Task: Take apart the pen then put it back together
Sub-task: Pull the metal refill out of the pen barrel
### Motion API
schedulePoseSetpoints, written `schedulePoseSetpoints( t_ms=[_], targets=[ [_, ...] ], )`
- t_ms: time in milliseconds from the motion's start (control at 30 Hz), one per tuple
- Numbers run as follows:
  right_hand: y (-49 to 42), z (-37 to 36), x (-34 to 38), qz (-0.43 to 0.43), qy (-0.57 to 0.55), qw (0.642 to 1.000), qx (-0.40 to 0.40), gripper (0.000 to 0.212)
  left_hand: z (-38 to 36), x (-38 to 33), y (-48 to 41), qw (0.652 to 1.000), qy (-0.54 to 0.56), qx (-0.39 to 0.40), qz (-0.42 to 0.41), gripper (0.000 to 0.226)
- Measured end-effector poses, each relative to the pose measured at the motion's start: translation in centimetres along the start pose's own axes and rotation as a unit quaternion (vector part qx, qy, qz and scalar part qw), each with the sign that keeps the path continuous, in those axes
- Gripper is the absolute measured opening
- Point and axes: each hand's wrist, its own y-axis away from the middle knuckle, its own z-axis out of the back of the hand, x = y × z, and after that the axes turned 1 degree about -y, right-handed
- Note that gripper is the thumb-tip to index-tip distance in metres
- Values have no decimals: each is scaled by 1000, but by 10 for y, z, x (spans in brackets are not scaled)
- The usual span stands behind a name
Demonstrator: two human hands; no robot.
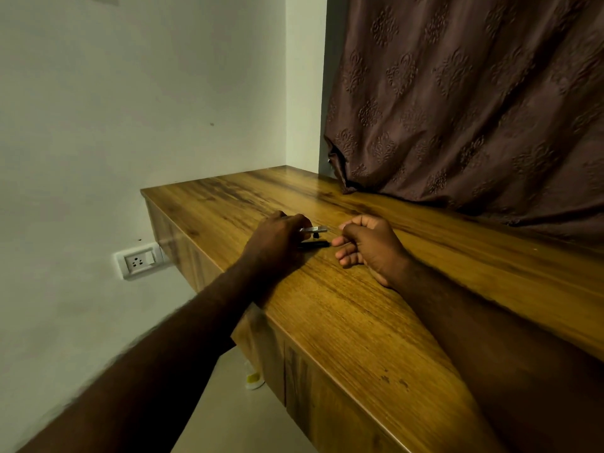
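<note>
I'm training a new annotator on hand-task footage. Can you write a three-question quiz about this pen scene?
1. True or false: the left hand holds the black pen part over the wooden counter.
2. Multiple choice: where does the silver pen piece lie? A) on the floor B) on the counter just beyond the black part C) in the right hand
3. Fill in: the cloth hanging behind the counter is a brown ____.

Key: 1 true; 2 B; 3 curtain.
</note>
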Motion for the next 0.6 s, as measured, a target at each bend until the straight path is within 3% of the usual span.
schedulePoseSetpoints(
  t_ms=[367, 467, 600],
  targets=[
    [0, 1, 2, 25, -8, 996, -91, 15, -12, 21, -8, 999, -26, -34, 18, 35],
    [-1, 1, 1, 29, -4, 995, -95, 13, -10, 28, -11, 995, 39, -50, 83, 20],
    [-2, 0, -1, 28, 5, 996, -90, 13, -8, 31, -10, 977, 134, -72, 151, 19]
  ],
)
